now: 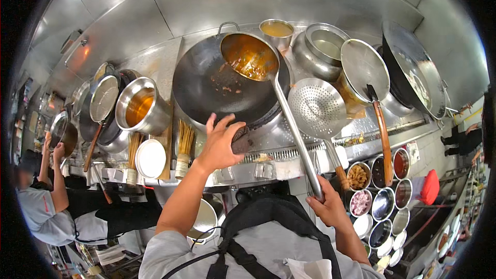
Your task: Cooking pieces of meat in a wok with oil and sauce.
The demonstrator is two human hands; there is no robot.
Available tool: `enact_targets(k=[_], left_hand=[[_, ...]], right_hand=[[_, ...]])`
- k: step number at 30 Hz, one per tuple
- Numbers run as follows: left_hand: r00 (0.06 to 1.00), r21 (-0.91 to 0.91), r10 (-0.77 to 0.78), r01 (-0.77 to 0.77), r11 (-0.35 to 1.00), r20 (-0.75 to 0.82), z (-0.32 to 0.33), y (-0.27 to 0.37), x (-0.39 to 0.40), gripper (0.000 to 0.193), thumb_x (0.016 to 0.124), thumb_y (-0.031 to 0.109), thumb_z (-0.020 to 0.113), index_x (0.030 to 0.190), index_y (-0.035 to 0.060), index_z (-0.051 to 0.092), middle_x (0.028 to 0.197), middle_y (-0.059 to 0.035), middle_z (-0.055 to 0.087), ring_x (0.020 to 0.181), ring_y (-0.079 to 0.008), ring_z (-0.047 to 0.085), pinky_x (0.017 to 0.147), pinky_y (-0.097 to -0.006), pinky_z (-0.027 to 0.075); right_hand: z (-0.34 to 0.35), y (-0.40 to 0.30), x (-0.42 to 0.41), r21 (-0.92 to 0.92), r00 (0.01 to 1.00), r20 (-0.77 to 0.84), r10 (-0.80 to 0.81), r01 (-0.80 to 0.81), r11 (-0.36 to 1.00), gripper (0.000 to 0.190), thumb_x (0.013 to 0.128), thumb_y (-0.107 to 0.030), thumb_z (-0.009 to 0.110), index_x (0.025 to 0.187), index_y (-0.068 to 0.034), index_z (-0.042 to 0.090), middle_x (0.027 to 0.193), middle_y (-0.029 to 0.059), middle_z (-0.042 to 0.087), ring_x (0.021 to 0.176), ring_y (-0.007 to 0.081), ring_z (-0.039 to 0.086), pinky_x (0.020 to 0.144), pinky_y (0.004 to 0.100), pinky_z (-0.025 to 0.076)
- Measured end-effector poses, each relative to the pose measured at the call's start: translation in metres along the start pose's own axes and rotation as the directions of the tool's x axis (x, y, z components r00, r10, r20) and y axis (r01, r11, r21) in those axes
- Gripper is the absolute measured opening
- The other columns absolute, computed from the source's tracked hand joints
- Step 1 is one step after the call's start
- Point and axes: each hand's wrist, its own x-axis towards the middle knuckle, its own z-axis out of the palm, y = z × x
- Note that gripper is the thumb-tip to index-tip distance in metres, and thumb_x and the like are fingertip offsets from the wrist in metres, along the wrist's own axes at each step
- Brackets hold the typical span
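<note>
My right hand [327,203] grips the end of a long steel handle. At its far end the ladle [252,56] hangs over the black wok [197,85], and a glossy brown sauce with bits coats its bowl. Small scraps of reddish-brown food stick to the wok's inside. My left hand [221,149] is at the wok's near rim, fingers spread. Beside its fingers and thumb a dark cloth [242,141] lies at that rim, apparently around a handle; whether the hand touches it is unclear.
Right of the wok are a perforated skimmer [317,104], a fine strainer [364,68] and a second wok [414,69]. A steel pot of amber liquid [139,104] and a bamboo brush [185,139] stand left. Ingredient tins [358,176] sit lower right. A co-worker [54,209] handles a pan.
</note>
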Motion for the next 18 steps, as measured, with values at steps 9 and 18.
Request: enact_targets(k=[9,18], left_hand=[[0.967,0.343,0.112,-0.188,0.920,0.229,-0.033,0.036,0.109,0.067,0.053,0.017,0.076,0.115,0.0063,0.056,0.093,-0.0128,0.068,0.132,-0.0291,0.040,0.112,-0.0605,0.004],[0.964,-0.947,-0.165,-0.239,-0.213,-0.207,-0.021,0.091,0.065,0.068,0.075,0.026,0.070,0.134,0.0081,0.041,0.114,-0.0243,0.060,0.105,-0.0329,0.061,0.112,-0.0615,0.007]], right_hand=[[-0.058,0.018,0.037,-0.016,0.992,0.119,-0.031,0.033,0.999,0.060,0.084,-0.003,0.064,0.138,-0.007,0.039,0.093,0.0078,0.061,0.081,0.0088,0.056,0.074,0.0257,0.048],[-0.034,0.069,0.098,-0.132,0.983,0.183,0.005,0.019,0.991,0.056,0.084,-0.015,0.063,0.136,-0.010,0.041,0.096,0.0236,0.064,0.089,0.0417,0.063,0.078,0.0395,0.049]])
